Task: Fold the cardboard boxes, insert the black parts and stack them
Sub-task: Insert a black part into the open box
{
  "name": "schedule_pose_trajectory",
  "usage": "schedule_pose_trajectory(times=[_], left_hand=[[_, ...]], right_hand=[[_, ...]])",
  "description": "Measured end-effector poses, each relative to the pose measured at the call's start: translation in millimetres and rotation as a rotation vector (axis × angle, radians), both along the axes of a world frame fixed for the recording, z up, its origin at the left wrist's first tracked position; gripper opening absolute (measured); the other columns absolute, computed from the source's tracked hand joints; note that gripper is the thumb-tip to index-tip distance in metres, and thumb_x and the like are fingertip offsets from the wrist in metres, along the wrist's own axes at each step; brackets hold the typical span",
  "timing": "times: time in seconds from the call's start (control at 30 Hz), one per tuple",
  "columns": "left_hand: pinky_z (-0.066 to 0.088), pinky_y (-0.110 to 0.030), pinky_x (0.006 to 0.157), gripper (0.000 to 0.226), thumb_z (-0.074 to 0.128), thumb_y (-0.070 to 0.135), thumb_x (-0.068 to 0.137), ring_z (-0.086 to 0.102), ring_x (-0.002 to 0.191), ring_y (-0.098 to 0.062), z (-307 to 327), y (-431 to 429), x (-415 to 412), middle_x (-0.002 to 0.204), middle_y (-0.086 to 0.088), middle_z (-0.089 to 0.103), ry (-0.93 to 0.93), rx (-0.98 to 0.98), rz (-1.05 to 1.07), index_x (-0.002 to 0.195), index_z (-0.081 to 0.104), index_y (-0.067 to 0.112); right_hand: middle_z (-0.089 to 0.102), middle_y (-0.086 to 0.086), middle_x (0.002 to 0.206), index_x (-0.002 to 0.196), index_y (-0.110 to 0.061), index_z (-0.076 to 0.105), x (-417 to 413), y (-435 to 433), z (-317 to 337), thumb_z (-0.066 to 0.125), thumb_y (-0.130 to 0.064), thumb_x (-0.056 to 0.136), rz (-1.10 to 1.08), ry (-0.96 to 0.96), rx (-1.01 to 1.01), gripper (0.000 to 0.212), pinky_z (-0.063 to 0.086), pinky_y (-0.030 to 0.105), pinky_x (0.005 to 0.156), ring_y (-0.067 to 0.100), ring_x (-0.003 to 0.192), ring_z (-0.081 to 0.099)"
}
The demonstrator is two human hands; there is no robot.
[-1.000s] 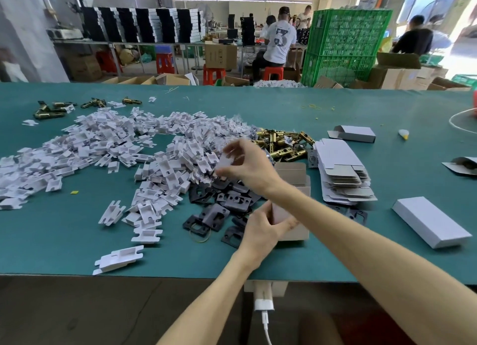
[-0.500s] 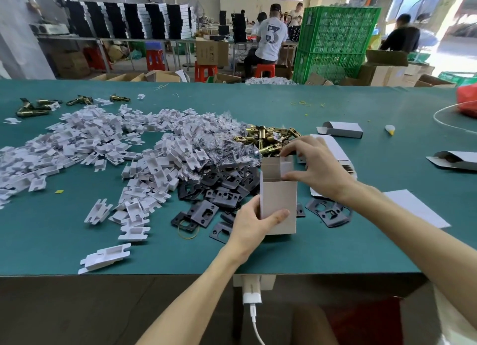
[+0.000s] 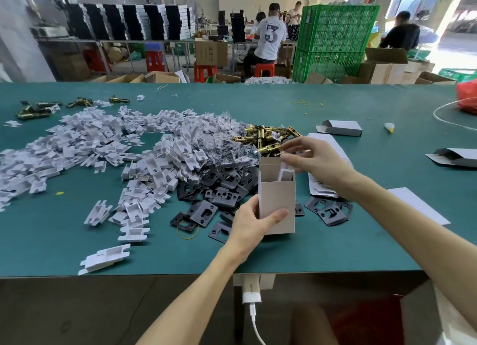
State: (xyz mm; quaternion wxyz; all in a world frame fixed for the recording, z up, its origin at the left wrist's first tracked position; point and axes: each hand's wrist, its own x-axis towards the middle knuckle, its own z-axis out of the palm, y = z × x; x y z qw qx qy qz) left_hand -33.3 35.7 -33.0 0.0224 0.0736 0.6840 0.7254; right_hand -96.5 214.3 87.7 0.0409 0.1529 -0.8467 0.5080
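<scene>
A grey cardboard box (image 3: pixel 277 197) stands upright on the green table (image 3: pixel 335 249), its top open. My left hand (image 3: pixel 251 223) grips its lower left side, thumb across the front. A white insert (image 3: pixel 285 174) sticks up inside the box at the right. Just above the opening is my right hand (image 3: pixel 317 158), its fingers loosely spread and the thumb touching the insert's top. Black plates (image 3: pixel 222 189) lie heaped to the left of the box and behind it, with a few more (image 3: pixel 327 211) to its right.
A wide heap of white inserts (image 3: pixel 103 148) covers the table's left half. Brass latches (image 3: pixel 265 138) lie behind the box. Flat box blanks (image 3: pixel 322 188) sit under my right forearm. Closed boxes (image 3: pixel 340 128) (image 3: pixel 418 210) and a half-folded one (image 3: pixel 454 157) lie at the right.
My right hand took a white insert from the heap, carried it right to the box top, and the insert now stands inside. My left hand kept its hold and stood the box upright.
</scene>
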Motion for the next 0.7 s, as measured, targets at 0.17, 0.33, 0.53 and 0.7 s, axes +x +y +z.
schedule_pose_trajectory(times=[0.17,0.33,0.53,0.7], left_hand=[[0.062,-0.034,0.090,0.046,0.087,0.034,0.083,0.073,0.105,-0.012,1.0,-0.6,0.5,0.113,0.005,0.077,-0.006,0.010,-0.001,0.123,0.067,0.027],[0.061,-0.031,0.087,0.045,0.087,0.035,0.083,0.073,0.105,-0.011,1.7,-1.1,2.1,0.113,0.006,0.077,-0.016,0.017,-0.002,0.123,0.067,0.029],[0.062,-0.032,0.088,0.045,0.088,0.036,0.083,0.073,0.104,-0.012,0.0,-0.2,-0.5,0.112,0.005,0.077,-0.032,0.015,0.000,0.122,0.066,0.028],[0.061,-0.030,0.085,0.044,0.087,0.032,0.083,0.074,0.103,-0.013,1.2,0.2,-1.4,0.111,0.004,0.078,-0.052,0.058,-0.005,0.122,0.068,0.025]], right_hand=[[0.071,0.008,0.114,0.117,-0.014,0.070,-18.0,-5.9,-22.1,0.054,-0.022,0.105,-0.138,-0.194,-0.135,0.021,0.059,0.026,0.073,0.015,0.097,0.065],[0.070,0.007,0.116,0.117,-0.016,0.066,-23.4,-17.9,-42.6,0.057,-0.031,0.102,-0.167,-0.335,-0.233,0.022,0.058,0.034,0.085,0.022,0.108,0.066],[0.067,0.000,0.091,0.102,-0.018,0.066,-2.3,-11.1,-14.3,0.072,-0.033,0.092,-0.135,0.182,-0.076,0.019,0.052,0.020,0.071,0.007,0.080,0.063],[0.054,0.001,0.100,0.115,-0.024,0.067,12.5,-7.7,-6.1,0.083,-0.024,0.083,-0.078,0.247,0.385,0.036,0.039,0.007,0.069,0.008,0.084,0.054]])
